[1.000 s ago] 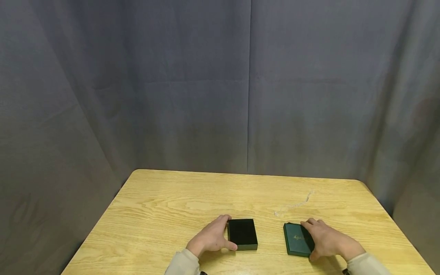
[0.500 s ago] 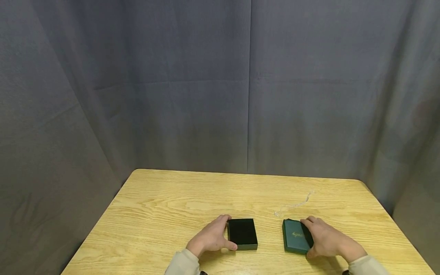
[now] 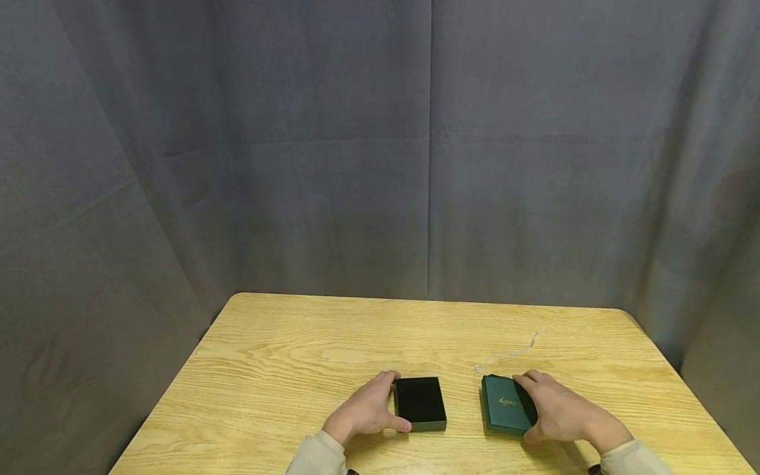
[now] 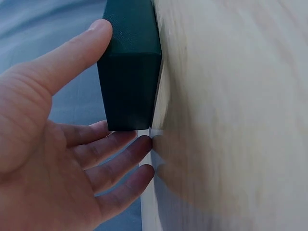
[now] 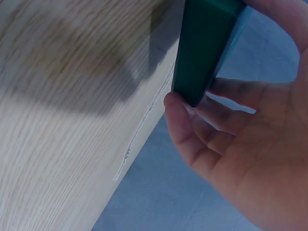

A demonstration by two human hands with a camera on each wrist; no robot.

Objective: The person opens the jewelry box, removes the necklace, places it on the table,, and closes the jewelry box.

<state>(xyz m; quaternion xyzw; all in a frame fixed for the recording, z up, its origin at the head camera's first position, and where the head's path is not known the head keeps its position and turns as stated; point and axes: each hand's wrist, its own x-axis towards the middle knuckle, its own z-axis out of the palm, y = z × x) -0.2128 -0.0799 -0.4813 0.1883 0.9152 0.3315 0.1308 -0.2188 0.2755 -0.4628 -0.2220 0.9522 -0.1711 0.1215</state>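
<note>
An open dark green jewelry box base (image 3: 419, 400) with a black inside sits on the table. My left hand (image 3: 365, 407) holds it by its left side, thumb at the near edge and fingers at the far edge. My right hand (image 3: 563, 410) grips the green box lid (image 3: 503, 404), which bears gold lettering on top. In the right wrist view the lid (image 5: 204, 43) appears raised a little over the tabletop, its shadow beside it. Behind the lid lies a thin silvery chain (image 3: 524, 351), stretched out on the wood.
The light wooden table (image 3: 332, 330) has rounded far corners. Grey curtains (image 3: 320, 198) hang behind it and along both sides. The two box parts stand apart, with a strip of tabletop between them.
My right hand has shifted the lid slightly left and away from me, closer to the chain, and the lid seems raised. The left hand and box base have stayed in place.
</note>
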